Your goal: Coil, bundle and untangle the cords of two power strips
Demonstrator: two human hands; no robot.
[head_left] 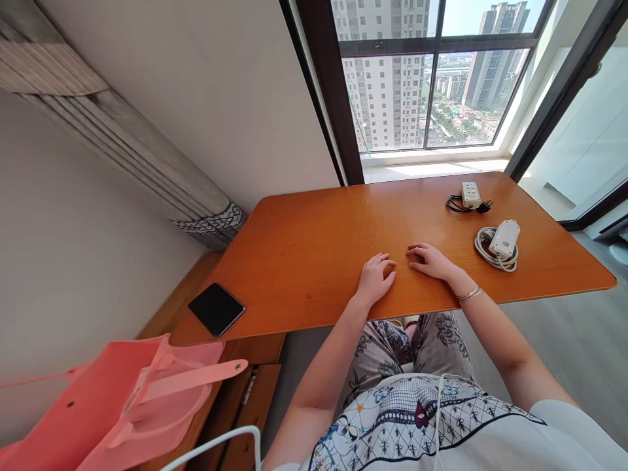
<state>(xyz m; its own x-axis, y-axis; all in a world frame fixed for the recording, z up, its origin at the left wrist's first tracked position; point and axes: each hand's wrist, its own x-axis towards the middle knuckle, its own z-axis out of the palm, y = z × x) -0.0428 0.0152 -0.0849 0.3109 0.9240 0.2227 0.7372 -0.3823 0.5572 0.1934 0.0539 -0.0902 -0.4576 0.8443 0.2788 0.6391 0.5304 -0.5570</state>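
Note:
My left hand [375,279] rests palm down on the orange-brown wooden table [318,235], its fingers slightly bent and apart, holding nothing. Close by on its right, my right hand [432,261] lies on the same tabletop with fingers loosely spread; it is also without anything in it. To the right of that hand sits a white power strip [504,239] with a pale cord coiled around and under it. Farther back is a smaller cream power strip [471,193] with a black cord and plug [485,207]. Neither hand touches them.
A black tablet [216,309] lies near the table's left edge. Left of the table are a pink folding case with a strap [196,379] and wooden drawers [255,412]. Behind stand a window [432,98] and a gathered curtain [147,157]. A white cable or tube [216,445] curves at bottom left.

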